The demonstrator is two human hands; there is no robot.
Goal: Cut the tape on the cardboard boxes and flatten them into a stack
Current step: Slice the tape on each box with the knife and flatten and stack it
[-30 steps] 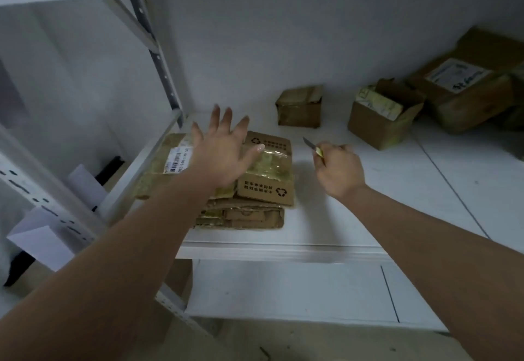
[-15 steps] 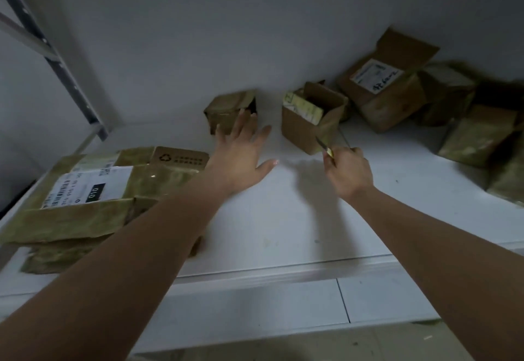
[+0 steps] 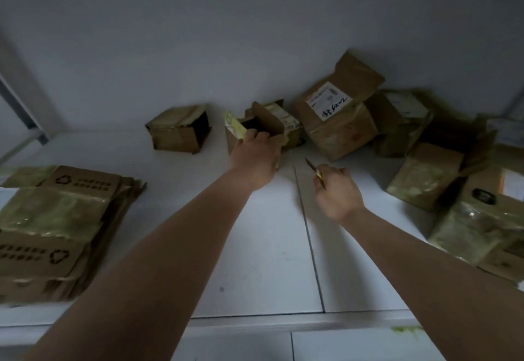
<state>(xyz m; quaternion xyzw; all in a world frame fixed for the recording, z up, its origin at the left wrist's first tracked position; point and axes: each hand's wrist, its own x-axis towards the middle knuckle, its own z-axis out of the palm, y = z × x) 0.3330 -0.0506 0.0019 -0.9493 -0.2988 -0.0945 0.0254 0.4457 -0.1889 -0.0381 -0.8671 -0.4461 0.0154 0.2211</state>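
Open box (image 3: pixel 256 130) sits at the back of the white shelf (image 3: pixel 255 247), near the wall, flaps up. Left hand (image 3: pixel 255 153) reaches to it: fingers curl over the near rim and front face, gripping the box. Pale label on the flap just left of the fingers.

Right hand (image 3: pixel 338 192) is to the right of the box and nearer the shelf's front edge, clear of it. Fingers closed around a small knife (image 3: pixel 314 170); blade points up and left, toward the box's lower right corner but not touching it. The hand is above a seam in the shelf surface.

Left of the held box, apart from it: a closed taped box (image 3: pixel 177 130) lying on its side.

Right of the held box: a labelled box (image 3: pixel 337 116) with handwriting on its white sticker, tilted against the wall and just beside the held box. Further right, a loose pile (image 3: pixel 453 179) of more taped boxes, some tipped, running to the frame edge. Details blurred.

Stack (image 3: pixel 59 230) of flattened boxes lies at the shelf's left front, well apart from both hands. Top sheet shows recycling marks and bands of greenish tape.

Dim light.
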